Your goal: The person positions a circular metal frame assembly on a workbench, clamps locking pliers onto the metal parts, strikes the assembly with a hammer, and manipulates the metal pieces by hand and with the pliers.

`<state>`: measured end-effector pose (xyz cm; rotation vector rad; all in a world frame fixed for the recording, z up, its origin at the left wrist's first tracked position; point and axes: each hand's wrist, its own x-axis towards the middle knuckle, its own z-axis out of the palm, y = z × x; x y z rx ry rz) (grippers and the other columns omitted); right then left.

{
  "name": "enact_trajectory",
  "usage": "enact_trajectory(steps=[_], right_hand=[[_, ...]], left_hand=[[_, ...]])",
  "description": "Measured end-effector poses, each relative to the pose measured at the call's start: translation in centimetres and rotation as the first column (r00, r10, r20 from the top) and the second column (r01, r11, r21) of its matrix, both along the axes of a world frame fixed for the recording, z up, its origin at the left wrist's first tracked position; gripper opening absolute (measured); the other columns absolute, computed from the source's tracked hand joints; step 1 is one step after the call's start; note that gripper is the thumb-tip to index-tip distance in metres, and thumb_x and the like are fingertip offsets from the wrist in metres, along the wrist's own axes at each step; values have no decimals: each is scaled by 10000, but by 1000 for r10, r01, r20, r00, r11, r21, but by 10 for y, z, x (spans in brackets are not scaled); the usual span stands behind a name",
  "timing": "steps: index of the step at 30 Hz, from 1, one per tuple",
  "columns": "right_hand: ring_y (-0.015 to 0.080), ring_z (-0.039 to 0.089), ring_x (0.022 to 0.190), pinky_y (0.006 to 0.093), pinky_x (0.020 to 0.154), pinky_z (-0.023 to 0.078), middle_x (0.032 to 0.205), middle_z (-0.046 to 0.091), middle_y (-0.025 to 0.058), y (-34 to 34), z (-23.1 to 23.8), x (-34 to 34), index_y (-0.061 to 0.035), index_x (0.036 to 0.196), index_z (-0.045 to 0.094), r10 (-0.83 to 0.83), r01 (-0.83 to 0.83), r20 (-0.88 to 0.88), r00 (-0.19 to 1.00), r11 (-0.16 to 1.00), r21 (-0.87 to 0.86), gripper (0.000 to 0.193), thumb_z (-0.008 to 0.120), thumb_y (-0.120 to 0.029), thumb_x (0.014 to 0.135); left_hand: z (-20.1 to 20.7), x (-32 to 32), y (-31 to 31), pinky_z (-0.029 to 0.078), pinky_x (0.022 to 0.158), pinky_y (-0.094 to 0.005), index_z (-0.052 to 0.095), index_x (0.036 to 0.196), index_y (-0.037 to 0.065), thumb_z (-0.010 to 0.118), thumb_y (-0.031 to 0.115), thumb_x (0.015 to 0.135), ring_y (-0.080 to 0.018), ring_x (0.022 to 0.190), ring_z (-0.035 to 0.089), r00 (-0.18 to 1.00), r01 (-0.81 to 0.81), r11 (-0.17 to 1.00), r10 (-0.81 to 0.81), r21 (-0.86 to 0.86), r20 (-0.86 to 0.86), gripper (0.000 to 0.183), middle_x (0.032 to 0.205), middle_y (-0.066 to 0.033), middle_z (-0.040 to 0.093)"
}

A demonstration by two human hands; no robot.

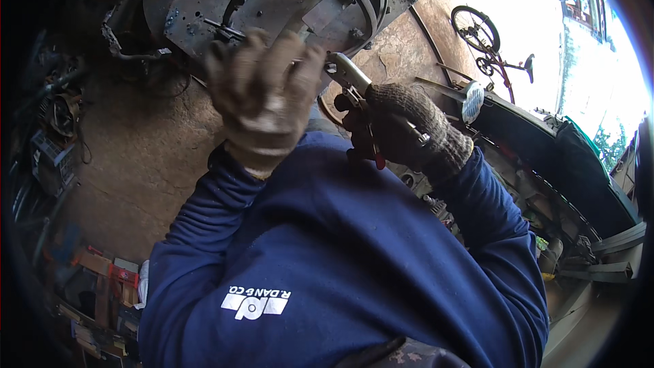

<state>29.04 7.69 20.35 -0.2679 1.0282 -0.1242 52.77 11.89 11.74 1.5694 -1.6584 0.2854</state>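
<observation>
Clamping the fingers of our right hand (412, 119) round the pliers (351, 73) by the near edge of the metal plate (197, 27), we're maybe risking a knocked left hand (262, 99) if they slip, its own grip being too blurry to tell.

Ahead to my right I see a bicycle (485, 66) with a red frame, near a long dark bulk (579, 170). Left of me, a grey box (53, 160) borders the brown floor (136, 157), above wooden pieces (94, 262).
</observation>
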Motion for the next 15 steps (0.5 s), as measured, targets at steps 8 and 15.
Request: enact_trajectory(steps=[8, 15], right_hand=[[251, 665, 1002, 443, 865, 567, 1205, 638, 135, -9, 12, -2, -37, 1379, 514, 169, -159, 43, 985, 973, -168, 489, 594, -351, 1013], [231, 691, 790, 344, 675, 575, 1149, 667, 144, -1, -4, 4, -31, 1360, 530, -133, 126, 63, 989, 987, 95, 424, 571, -294, 1030]], left_hand=[[28, -19, 22, 561, 690, -410, 698, 980, 51, 758, 92, 776, -263, 950, 636, 915, 395, 869, -344, 297, -212, 216, 1032, -63, 653], [-1, -47, 12, 541, 872, -331, 613, 1191, 27, 647, 229, 975, -217, 914, 680, -559, 777, 628, 656, -43, -507, 298, 1049, -93, 687]])
